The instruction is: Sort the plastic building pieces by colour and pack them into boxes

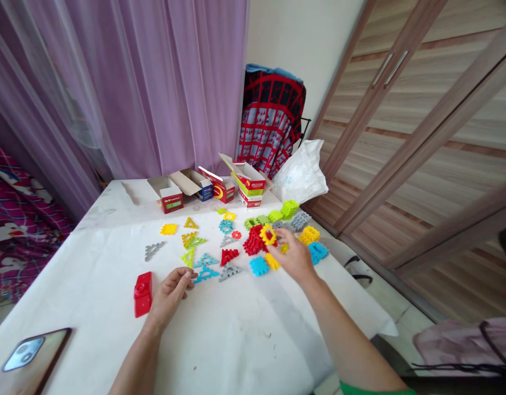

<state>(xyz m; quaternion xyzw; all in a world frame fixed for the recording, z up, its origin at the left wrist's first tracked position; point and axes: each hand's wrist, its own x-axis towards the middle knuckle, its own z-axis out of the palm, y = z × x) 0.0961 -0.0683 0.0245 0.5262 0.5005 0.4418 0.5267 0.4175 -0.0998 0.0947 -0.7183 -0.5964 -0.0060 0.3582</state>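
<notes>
Many toothed plastic building pieces lie scattered on a white table [220, 340]: triangles in yellow, grey, teal and green [195, 249], and squares in red, blue, yellow and green. My right hand [291, 255] reaches into the pile and pinches a yellow square frame piece [268, 235] above a cluster of red pieces [253, 242]. My left hand [170, 293] rests on the table with fingers loosely curled and nothing visible in them, just right of a red block [142, 294] and near a teal triangle [205, 273].
Small open cardboard boxes [214, 189] stand along the far table edge, beside a white plastic bag [300, 175]. A phone [24, 356] lies at the near left corner. Purple curtains hang behind; wooden wardrobe doors stand to the right. A red patterned cloth drapes over a rack.
</notes>
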